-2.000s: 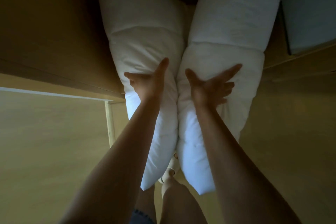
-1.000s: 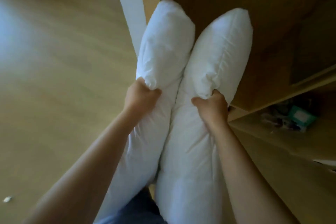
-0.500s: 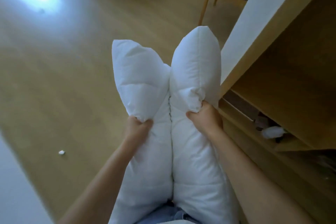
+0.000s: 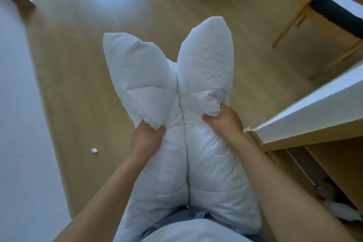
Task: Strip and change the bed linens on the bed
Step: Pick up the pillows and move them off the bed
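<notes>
Two white pillows are held side by side in front of the person's body, above the wooden floor. The left pillow is in the left hand, and the right pillow is in the right hand. Each hand is clenched on a bunch of fabric about at the middle of its pillow, on the outer side. The hands are below the upper halves of the pillows, which lean away from each other at the top like a letter V. Under the hands the two pillows touch along their inner edges, and their lower ends reach the person's waist.

The left hand is a little lower in the picture than the right one. Both forearms come up from the bottom corners.

On the right, close to the right hand, there is a wooden shelf unit with a white top. Farther away, at the upper right, a wooden chair with a dark seat stands on the floor. A small white scrap lies on the floor, left of the left hand.
</notes>
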### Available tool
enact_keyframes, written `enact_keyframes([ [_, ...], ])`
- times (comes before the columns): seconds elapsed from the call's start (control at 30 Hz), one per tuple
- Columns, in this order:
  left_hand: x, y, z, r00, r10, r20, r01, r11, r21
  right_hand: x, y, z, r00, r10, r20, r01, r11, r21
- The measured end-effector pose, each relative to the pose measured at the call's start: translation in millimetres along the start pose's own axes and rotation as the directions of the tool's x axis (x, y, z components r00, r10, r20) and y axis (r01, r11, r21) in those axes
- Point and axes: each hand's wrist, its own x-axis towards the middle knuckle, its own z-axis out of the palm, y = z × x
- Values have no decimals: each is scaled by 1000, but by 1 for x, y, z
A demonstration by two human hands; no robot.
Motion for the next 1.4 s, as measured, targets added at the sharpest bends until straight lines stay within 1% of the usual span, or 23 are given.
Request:
enact_keyframes([
  [0.13,75,42,15,998,-59,-26,59,998,3,95,-23,-5,995,-27,99,25,999,20],
  [0.23,136,82,21,993,-103,-54,103,995,-13,176,-53,-23,980,-74,182,80,997,-21],
  [0.37,214,141,24,983,-142,-114,133,988,-85,268,-96,-53,969,-109,222,128,989,-71],
  [0.53,317,219,38,989,-100,-110,84,986,-146,382,-147,-98,972,-158,172,178,978,-105],
  [0.63,383,261,54,993,-71,-94,54,984,-172,448,-167,-117,977,-161,136,174,981,-89],
  [0.73,460,306,73,998,-45,-53,33,979,-202,519,-184,-134,988,-119,103,122,992,-28],
  [0.83,548,368,90,1000,-8,15,12,972,-235,603,-214,-161,995,-69,67,67,997,29],
  [0.97,640,459,120,989,27,147,14,961,-275,700,-244,-204,999,15,36,-18,996,84],
  [1.07,695,516,149,979,12,201,33,976,-217,767,-251,-236,997,69,19,-70,992,101],
  [1.13,733,554,171,976,10,219,38,976,-215,814,-251,-257,996,85,17,-87,988,130],
  [1.23,792,614,210,971,49,233,5,975,-224,891,-247,-286,995,100,11,-100,973,208],
  [1.33,849,679,248,973,28,231,41,956,-291,982,-250,-325,997,75,-13,-68,958,277],
  [1.4,881,721,267,975,-2,222,76,943,-325,1040,-258,-358,998,54,15,-56,958,282],
])
